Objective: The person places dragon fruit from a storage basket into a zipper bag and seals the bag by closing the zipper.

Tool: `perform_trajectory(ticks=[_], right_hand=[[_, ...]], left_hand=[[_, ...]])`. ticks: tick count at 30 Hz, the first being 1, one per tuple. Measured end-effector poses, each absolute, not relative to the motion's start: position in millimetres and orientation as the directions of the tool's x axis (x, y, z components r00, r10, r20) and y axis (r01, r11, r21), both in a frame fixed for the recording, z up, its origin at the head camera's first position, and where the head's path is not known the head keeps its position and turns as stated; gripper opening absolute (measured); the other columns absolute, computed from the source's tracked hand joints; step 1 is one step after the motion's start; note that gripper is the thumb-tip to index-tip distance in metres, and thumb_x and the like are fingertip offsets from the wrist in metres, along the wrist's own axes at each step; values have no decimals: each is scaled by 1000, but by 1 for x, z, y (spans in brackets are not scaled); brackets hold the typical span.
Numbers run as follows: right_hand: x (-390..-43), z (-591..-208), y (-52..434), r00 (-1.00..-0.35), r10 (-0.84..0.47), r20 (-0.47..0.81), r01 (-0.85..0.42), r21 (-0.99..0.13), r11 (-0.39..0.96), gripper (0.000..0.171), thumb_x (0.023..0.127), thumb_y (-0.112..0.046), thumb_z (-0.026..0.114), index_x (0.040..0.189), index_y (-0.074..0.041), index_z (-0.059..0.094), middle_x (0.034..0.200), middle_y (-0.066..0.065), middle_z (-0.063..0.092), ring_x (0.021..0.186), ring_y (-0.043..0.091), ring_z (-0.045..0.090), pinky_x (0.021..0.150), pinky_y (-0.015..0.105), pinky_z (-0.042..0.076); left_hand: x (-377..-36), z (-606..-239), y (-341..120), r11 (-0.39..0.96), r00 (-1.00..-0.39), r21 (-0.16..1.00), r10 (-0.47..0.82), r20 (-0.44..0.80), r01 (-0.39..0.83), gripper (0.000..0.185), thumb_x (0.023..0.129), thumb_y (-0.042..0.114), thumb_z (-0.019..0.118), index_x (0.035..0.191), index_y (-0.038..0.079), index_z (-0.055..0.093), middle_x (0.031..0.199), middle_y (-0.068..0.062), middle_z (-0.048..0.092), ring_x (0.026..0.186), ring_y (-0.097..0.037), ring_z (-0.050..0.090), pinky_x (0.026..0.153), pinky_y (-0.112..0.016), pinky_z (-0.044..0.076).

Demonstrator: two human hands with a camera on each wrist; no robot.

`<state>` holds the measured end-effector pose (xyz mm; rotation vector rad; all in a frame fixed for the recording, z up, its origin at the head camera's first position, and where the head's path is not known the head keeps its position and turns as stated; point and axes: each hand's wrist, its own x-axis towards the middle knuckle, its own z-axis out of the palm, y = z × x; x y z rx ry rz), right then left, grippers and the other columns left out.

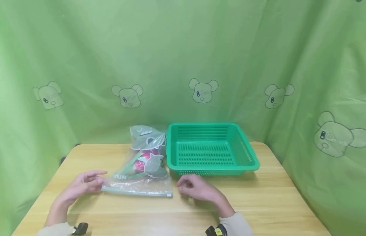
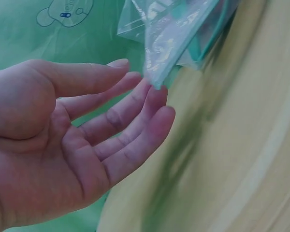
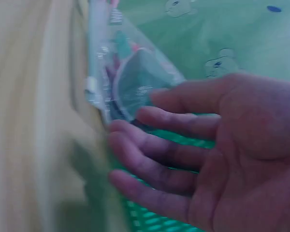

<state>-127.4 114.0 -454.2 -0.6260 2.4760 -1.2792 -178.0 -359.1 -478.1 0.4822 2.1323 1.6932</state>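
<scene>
Zip bag (image 1: 141, 170) on table (image 1: 274, 203) — left hand (image 1: 82, 185) fingers straight at corner; right hand (image 1: 197, 188) released, nearby, blurred in wrist view.

Bag (image 1: 143, 164) lay on table (image 1: 274, 203) near mid, w/ basket (image 1: 210, 149) just to its right, at table's back edge by the curtain (image 1: 183, 49). Left hand (image 1: 82, 185) sat at bag's front-left corner, fingertips touching it; right hand (image 1: 197, 188) lay just right of bag, in front of basket
</scene>
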Motion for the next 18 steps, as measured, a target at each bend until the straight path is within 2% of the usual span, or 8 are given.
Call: perform_trajectory(ticks=[3,7,11,14,18], right_hand=[[-126,-441,120,-851,-525,-13,-338,-752,567,23,99,-14,66,118,-1,68,99,6,72,91,16,67,83,28,57],[-124,-424,127,-853,-519,52,-396,-710,581,22,98,-10,66,119,-8,68,106,2,71,99,15,66,89,30,57],[-122,-407,133,-859,-483,167,-444,-713,543,22,97,-8,68,117,-15,69,106,-6,71,99,13,67,89,32,58],[-122,-399,140,-861,-410,301,-489,-709,508,24,95,-5,69,116,-17,69,107,-5,72,98,12,68,87,31,59],[-123,-398,153,-827,-304,472,-560,-658,503,30,93,2,70,117,-15,70,112,-2,73,103,17,69,91,35,58]], left_hand=[[-180,-473,-358,240,-903,967,427,-32,79,55,105,12,57,149,-13,36,130,-32,61,108,-19,70,94,-35,57],[-181,-467,-354,254,-935,950,343,89,183,53,107,12,55,150,-12,35,128,-32,62,111,-14,67,94,-27,56],[-180,-462,-345,292,-938,908,262,226,301,50,109,15,51,151,-9,37,131,-17,63,114,-7,64,94,-19,52],[-179,-459,-339,343,-929,867,211,305,362,47,112,21,44,149,-7,41,133,-9,64,116,-3,61,95,-14,49],[-181,-454,-332,394,-910,821,180,373,414,46,114,23,33,148,-6,45,139,-21,58,120,-4,58,98,-12,45]])
